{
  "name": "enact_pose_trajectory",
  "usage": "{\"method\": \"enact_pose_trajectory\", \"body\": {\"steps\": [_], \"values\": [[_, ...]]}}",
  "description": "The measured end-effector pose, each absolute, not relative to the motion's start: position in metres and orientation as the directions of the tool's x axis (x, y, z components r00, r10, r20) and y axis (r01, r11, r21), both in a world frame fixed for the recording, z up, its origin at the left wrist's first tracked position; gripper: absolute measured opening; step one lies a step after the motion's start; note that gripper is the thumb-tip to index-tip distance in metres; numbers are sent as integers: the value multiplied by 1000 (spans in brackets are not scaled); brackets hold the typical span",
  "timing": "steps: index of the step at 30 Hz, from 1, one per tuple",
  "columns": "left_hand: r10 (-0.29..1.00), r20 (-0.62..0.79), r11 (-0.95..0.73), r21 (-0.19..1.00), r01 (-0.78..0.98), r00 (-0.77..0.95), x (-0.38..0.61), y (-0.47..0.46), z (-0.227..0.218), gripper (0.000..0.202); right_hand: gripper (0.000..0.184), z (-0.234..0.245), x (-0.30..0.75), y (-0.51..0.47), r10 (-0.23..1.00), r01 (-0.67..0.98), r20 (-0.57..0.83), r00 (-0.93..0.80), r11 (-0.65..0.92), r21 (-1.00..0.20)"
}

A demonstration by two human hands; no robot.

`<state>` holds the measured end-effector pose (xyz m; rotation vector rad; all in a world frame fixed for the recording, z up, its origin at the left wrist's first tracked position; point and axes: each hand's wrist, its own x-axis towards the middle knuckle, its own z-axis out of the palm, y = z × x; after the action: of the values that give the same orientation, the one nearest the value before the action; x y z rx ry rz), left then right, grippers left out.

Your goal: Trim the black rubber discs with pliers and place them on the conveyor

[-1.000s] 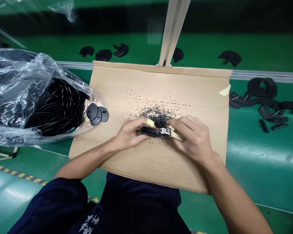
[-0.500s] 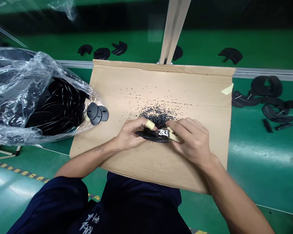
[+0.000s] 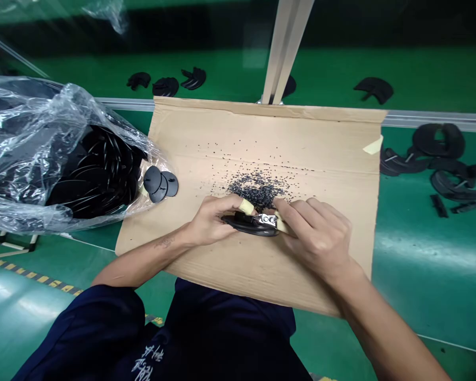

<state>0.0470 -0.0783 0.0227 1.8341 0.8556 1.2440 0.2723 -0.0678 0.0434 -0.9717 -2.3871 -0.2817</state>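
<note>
Cardboard on a green workbench catches black crumbs under my left hand and right hand, whose taped fingers pinch a black rubber piece with a metal clip.

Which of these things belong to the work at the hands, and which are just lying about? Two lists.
At the hands:
- left hand gripping black moulded part
- right hand on small taped hand tool
- black crumbs on cardboard sheet

Lying about:
- clear plastic bag of black discs
- loose black discs
- black curved pieces
</note>
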Motion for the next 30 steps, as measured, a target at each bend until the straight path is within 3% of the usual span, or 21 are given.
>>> {"method": "enact_pose_trajectory", "body": {"steps": [4, 9, 11, 13, 17, 19, 22, 26, 30], "values": [[845, 439, -497, 856, 144, 304, 45, -78, 21, 12, 12, 40, 271, -69, 614, 678, 553, -563, 726, -116], [824, 446, -510, 853, 112, 349, 46, -78, 24, 13, 15, 37, 269, -67, 745, 457, 432, -509, 659, -598], [811, 432, -502, 860, 90, 395, 46, -79, 27, 12, 14, 36, 269, -65, 777, 406, 392, -493, 604, -686], [812, 421, -490, 868, 79, 403, 46, -79, 27, 13, 13, 35, 270, -63, 785, 449, 396, -476, 604, -658], [834, 408, -478, 871, 116, 372, 46, -78, 23, 19, 19, 32, 273, -61, 744, 679, 446, -498, 654, -334], [830, 429, -515, 834, 198, 356, 47, -77, 23, 25, 21, 31, 273, -60, 728, 718, 451, -517, 655, -235], [821, 466, -561, 766, 313, 330, 45, -73, 30, 24, 21, 31, 276, -58, 734, 696, 465, -496, 656, -293], [856, 395, -507, 767, 394, 333, 30, -48, 54, 23, 21, 28, 284, -50, 748, 692, 508, -427, 632, -349], [866, 393, -500, 700, 509, 311, 14, 18, 74, 49, 20, 27, 289, -45, 730, 703, 534, -427, 639, -312]]}}
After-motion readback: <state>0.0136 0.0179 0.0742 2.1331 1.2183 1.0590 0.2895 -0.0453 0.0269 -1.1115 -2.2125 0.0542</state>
